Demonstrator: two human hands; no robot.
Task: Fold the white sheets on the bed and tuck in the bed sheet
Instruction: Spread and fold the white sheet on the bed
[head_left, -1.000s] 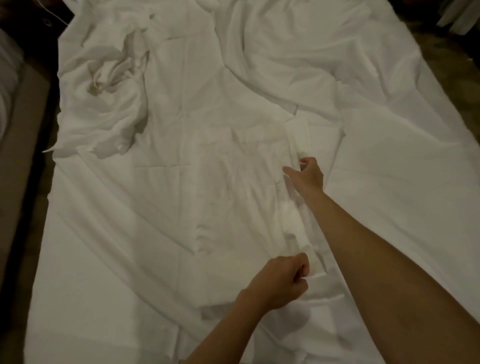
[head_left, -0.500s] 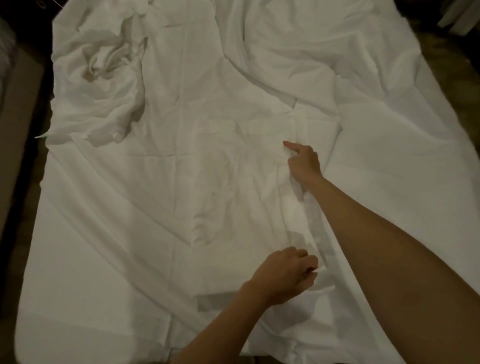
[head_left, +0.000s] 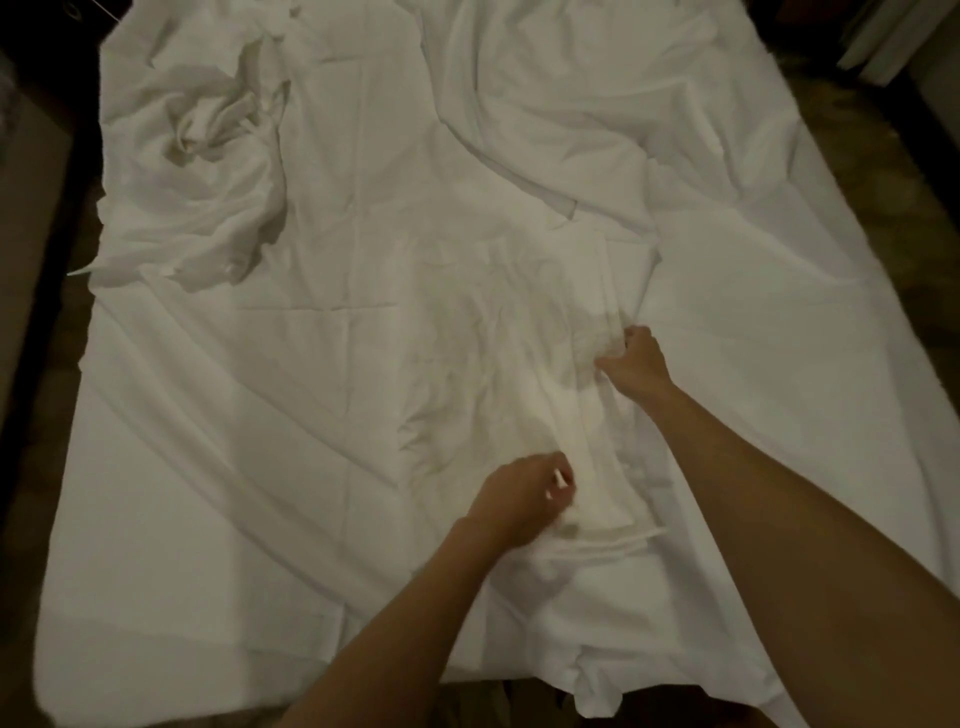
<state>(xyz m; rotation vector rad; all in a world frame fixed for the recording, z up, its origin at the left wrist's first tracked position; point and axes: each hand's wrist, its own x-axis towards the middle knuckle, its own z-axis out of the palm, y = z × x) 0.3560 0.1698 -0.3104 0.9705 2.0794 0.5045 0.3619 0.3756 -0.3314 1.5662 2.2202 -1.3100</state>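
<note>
Left hand (head_left: 524, 496): fingers curled, pinching the near end of the folded sheet (head_left: 519, 353)
Right hand (head_left: 634, 361): gripping the sheet's right edge, farther up
Folded sheet: mid-bed, on the bed sheet (head_left: 208, 467)
Crumpled sheet (head_left: 192, 171): far left corner of the bed, well apart
Floor (head_left: 893, 171): right of the bed

Dim light; a dark mottled floor (head_left: 878, 156) flanks the bed, with a pale panel (head_left: 878, 47) at the far right corner.

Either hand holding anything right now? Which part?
Both grip the partly folded white sheet along its right edge: right hand farther up the edge, left hand near its lower end.
</note>
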